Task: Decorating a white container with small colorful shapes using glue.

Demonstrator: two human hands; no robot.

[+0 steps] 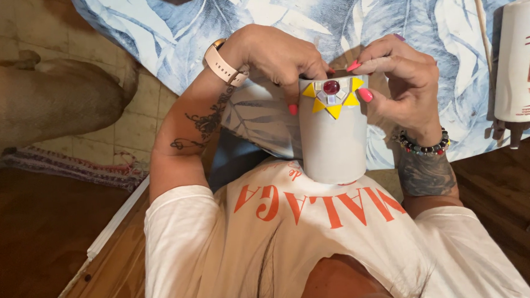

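Both hands, left (273, 56) and right (402, 77), pinch the rim of a white tube (333, 140) propped against the chest. Looks light, crushable; hold the sides, not the glued gem (331, 87).

The white cylinder (334, 149) looks like matt, smooth card or plastic; its yellow triangles (333, 102) seem flat paper or foam, around a glossy red gem (331, 87). The leaf-print tablecloth (170, 28) is soft cloth. The floor (30, 237) is dull brown wood.
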